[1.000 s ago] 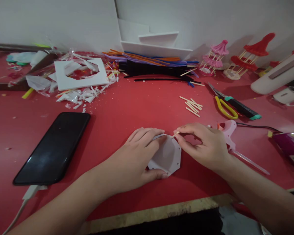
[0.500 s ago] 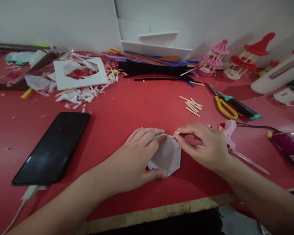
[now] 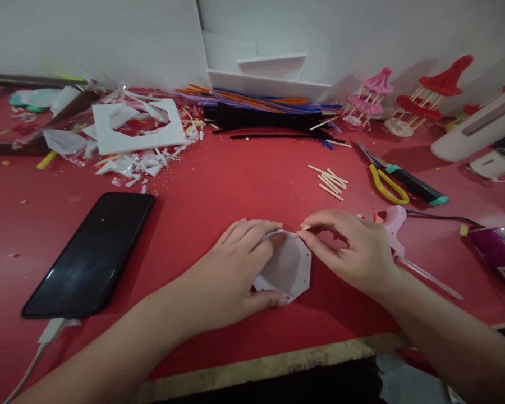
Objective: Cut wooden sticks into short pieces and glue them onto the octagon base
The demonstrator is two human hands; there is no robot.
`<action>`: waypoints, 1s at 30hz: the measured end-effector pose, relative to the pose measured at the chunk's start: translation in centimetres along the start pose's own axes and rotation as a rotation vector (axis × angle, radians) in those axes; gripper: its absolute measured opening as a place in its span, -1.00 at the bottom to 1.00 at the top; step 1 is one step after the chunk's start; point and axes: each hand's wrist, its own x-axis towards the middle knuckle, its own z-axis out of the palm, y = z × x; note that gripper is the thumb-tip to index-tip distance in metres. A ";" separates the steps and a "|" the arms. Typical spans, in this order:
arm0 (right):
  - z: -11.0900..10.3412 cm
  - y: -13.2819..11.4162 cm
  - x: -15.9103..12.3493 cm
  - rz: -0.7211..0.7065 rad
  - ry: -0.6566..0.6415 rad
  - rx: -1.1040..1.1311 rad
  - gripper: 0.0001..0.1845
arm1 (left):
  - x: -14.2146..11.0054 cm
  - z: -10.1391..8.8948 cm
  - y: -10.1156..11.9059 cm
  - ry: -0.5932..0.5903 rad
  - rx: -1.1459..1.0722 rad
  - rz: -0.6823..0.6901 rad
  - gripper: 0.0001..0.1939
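Note:
A white octagonal foam piece (image 3: pixel 289 269) lies flat on the red table (image 3: pixel 235 185) near its front edge. My left hand (image 3: pixel 235 269) lies over its left half, fingers on the top edge and thumb at the lower edge, holding it down. My right hand (image 3: pixel 349 249) pinches a short wooden stick (image 3: pixel 303 228) between thumb and fingers, its tip at the piece's upper right corner. Small holes dot the piece's corners.
A black phone (image 3: pixel 90 252) on a charging cable lies left. Loose wooden sticks (image 3: pixel 330 180), yellow-handled scissors (image 3: pixel 385 182), a utility knife (image 3: pixel 418 188) and a pink glue gun (image 3: pixel 393 224) lie right. Pipe cleaners (image 3: pixel 261 112), foam scraps (image 3: pixel 134 146) and small tiered models (image 3: pixel 404 95) line the back.
Almost nothing differs. My right hand shifted very slightly with the stick at the piece's corner; my left hand stayed put.

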 end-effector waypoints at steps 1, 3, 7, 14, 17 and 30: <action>-0.1 -0.1 0.0 0.002 -0.010 0.022 -0.80 | 0.0 0.0 0.0 -0.002 0.004 -0.001 -0.26; -0.3 -0.2 0.1 -0.036 -0.012 0.022 -0.74 | 0.0 0.0 0.0 0.002 0.000 -0.001 -0.27; -0.6 -0.2 0.3 -0.151 0.016 -0.051 -0.79 | -0.1 -0.1 0.1 0.019 -0.017 0.006 -0.30; -0.4 -0.3 0.3 -0.151 0.029 -0.053 -0.86 | 0.0 -0.2 0.2 -0.024 0.015 -0.012 -0.28; -0.4 -0.4 0.4 -0.154 0.031 -0.054 -0.89 | 0.0 -0.2 0.2 -0.022 0.021 -0.010 -0.27; -0.4 -0.3 0.4 -0.143 0.022 -0.018 -0.84 | 0.0 -0.2 -0.1 -0.031 0.040 0.029 -0.15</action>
